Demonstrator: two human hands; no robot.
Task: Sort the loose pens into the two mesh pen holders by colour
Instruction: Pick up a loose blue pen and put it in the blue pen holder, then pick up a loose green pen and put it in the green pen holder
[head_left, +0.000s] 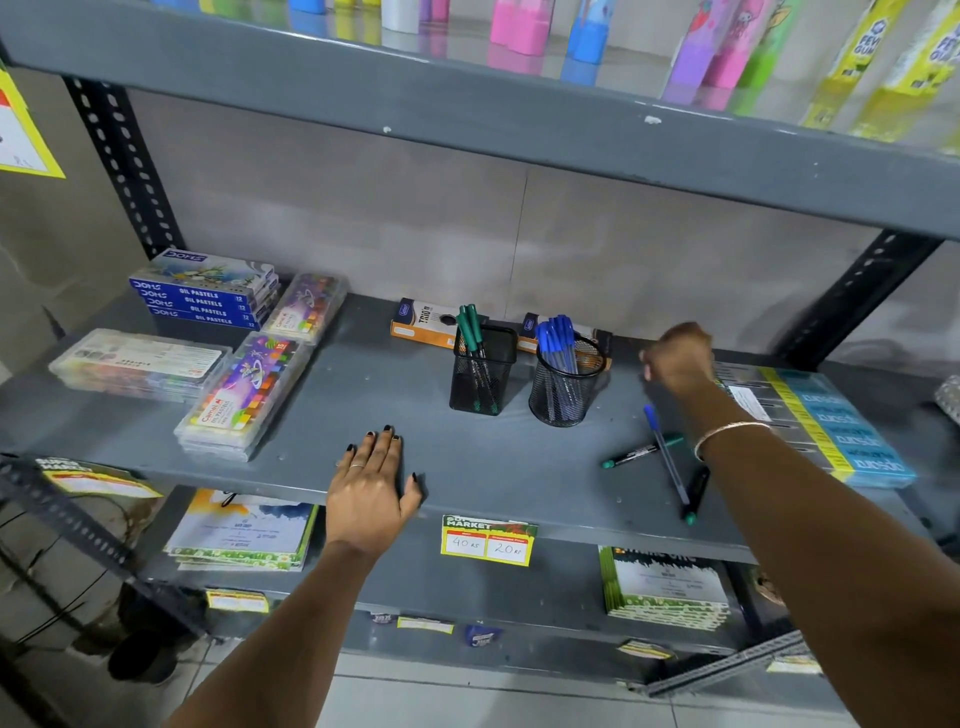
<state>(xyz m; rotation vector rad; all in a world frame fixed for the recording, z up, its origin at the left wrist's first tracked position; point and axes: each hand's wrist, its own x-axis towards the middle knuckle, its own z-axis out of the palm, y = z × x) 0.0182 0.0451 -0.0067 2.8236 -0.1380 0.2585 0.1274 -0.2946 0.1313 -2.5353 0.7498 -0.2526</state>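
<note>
Two black mesh pen holders stand mid-shelf: a square holder (483, 371) with green-capped pens and, to its right, a round holder (566, 387) with blue-capped pens. Three loose pens lie on the shelf at the right: a blue pen (666, 452), a green pen (641, 451) crossing under it, and another green pen (696, 493) near the front edge. My left hand (371, 488) rests flat on the shelf's front edge, fingers spread. My right hand (680, 358) hovers blurred to the right of the round holder, fingers curled; nothing shows in it.
The grey metal shelf (363, 395) holds pastel boxes (208, 291) and clear crayon cases (244, 395) at the left, orange pen boxes (423, 325) behind the holders, and a blue-yellow pack (831, 421) at the right. A price tag (487, 540) hangs on the front edge.
</note>
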